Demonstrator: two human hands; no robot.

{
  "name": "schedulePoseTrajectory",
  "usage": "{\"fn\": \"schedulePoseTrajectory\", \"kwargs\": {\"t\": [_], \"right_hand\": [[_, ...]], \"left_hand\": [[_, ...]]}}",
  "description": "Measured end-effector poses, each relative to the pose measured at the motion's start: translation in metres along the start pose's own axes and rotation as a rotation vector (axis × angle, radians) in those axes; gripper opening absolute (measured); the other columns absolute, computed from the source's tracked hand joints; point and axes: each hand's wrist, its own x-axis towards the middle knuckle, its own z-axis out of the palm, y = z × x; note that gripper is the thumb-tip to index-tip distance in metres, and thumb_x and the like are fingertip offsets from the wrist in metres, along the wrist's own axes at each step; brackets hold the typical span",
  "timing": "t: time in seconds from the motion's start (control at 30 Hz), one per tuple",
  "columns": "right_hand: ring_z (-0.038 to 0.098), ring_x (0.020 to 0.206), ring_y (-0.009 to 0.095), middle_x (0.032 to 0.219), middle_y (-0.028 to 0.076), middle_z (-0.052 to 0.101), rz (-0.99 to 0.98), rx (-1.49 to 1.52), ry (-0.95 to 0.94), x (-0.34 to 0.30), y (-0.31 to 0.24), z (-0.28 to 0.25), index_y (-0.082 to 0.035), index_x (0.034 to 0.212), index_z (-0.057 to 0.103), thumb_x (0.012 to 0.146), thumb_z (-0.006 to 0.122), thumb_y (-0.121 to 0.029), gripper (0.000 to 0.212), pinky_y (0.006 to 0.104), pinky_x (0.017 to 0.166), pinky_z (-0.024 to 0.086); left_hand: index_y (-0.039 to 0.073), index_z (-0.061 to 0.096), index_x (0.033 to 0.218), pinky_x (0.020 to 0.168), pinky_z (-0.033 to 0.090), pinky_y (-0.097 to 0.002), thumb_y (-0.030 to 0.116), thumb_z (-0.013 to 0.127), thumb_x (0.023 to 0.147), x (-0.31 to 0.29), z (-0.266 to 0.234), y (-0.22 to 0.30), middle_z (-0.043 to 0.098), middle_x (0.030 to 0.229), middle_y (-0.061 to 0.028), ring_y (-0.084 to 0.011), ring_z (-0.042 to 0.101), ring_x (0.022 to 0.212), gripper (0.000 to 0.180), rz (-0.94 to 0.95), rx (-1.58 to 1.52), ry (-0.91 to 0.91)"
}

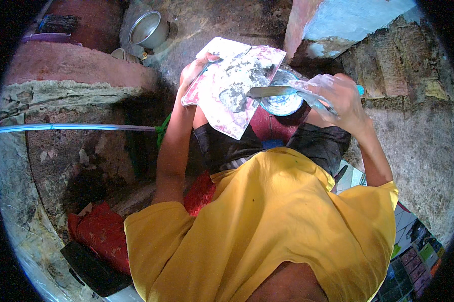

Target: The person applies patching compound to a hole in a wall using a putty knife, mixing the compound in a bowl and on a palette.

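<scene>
My left hand (197, 69) grips the left edge of a flat pink-and-white board (231, 123), its thumb on top. A heap of wet, grey-white paste (243, 75) covers the middle of the board. In my right hand (340, 98), which is smeared whitish, is a putty knife (271, 91) with a flat metal blade. The blade points left, its tip at the paste's right side. A teal handle end shows behind that hand. Below the blade, between my knees, a round bowl (287, 107) has white paste smeared over its inside; the board partly covers it.
A metal pot (150, 30) stands at the far left. A low pinkish ledge (81, 68) and a bluish-white pipe (81, 128) lie left. At upper right juts a painted block (353, 22). Red cloth (101, 231) and a black object (93, 267) are at lower left.
</scene>
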Motion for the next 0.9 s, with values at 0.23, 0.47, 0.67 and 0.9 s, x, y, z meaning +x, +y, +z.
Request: {"fn": "schedulePoseTrajectory", "kwargs": {"t": [0.23,0.47,0.67,0.9], "right_hand": [[0.059,0.082,0.028,0.097,0.009,0.06,-0.02,-0.093,0.059,-0.013,0.013,0.006,-0.012,0.113,0.054,0.064,0.066,-0.011,0.05,0.0369,0.069,0.049],[0.059,0.085,0.027,0.095,0.009,0.06,-0.025,-0.062,0.008,-0.008,0.006,0.008,-0.013,0.114,0.054,0.067,0.064,-0.01,0.048,0.0364,0.072,0.049],[0.06,0.086,0.027,0.095,0.011,0.061,0.032,-0.024,0.055,-0.008,0.006,0.015,-0.012,0.112,0.056,0.07,0.062,-0.009,0.042,0.0354,0.073,0.049],[0.061,0.09,0.027,0.101,0.014,0.061,0.33,0.367,0.021,-0.005,-0.005,0.029,-0.008,0.108,0.058,0.07,0.065,-0.009,0.039,0.0329,0.079,0.048]], "left_hand": [[-0.003,0.055,0.093,0.059,0.053,-0.0268,0.009,0.056,0.079,-0.008,0.004,0.007,0.062,0.076,-0.0098,-0.018,0.062,0.061,0.018,-0.06,0.057,0.008],[-0.002,0.057,0.091,0.058,0.053,-0.0269,0.009,0.056,0.08,-0.001,-0.002,-0.001,0.062,0.076,-0.0094,-0.0177,0.062,0.061,0.015,0.02,-0.012,-0.022],[-0.002,0.057,0.092,0.06,0.052,-0.0279,0.007,0.055,0.08,0.006,-0.01,-0.005,0.062,0.078,-0.0102,-0.0187,0.062,0.065,0.015,0.118,-0.041,0.021],[0.0,0.056,0.092,0.066,0.051,-0.03,0.007,0.053,0.08,0.011,-0.036,-0.006,0.06,0.081,-0.0102,-0.02,0.061,0.07,0.015,0.144,-0.027,0.086]]}}
